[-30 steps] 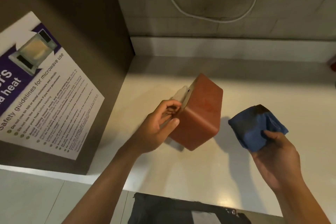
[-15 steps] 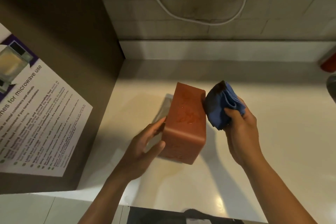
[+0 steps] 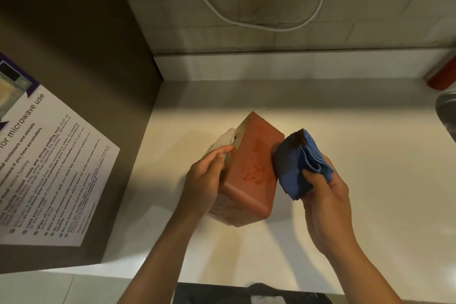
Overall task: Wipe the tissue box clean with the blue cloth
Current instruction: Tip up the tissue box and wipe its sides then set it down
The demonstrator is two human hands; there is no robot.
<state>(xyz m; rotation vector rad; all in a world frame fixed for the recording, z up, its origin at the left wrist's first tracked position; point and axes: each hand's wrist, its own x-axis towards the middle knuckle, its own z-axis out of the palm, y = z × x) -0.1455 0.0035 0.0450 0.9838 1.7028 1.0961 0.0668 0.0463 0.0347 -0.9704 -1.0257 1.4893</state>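
A reddish-brown tissue box (image 3: 249, 175) is tipped on its side above the white counter (image 3: 370, 180), with a wet red smear on its upward face. A white tissue (image 3: 223, 142) sticks out of its left side. My left hand (image 3: 204, 180) grips the box's left edge, fingers curled over the slot side. My right hand (image 3: 325, 195) holds a bunched blue cloth (image 3: 296, 165), which touches the box's right edge.
A dark microwave side (image 3: 74, 57) with a safety poster (image 3: 44, 168) stands at the left. A white cable (image 3: 246, 20) hangs on the tiled wall behind. A red item (image 3: 441, 76) and a metal rim (image 3: 446, 111) sit at the far right.
The right hand brought the blue cloth from the right up against the box's right edge. The left hand has turned the box, so the tissue side shows again.
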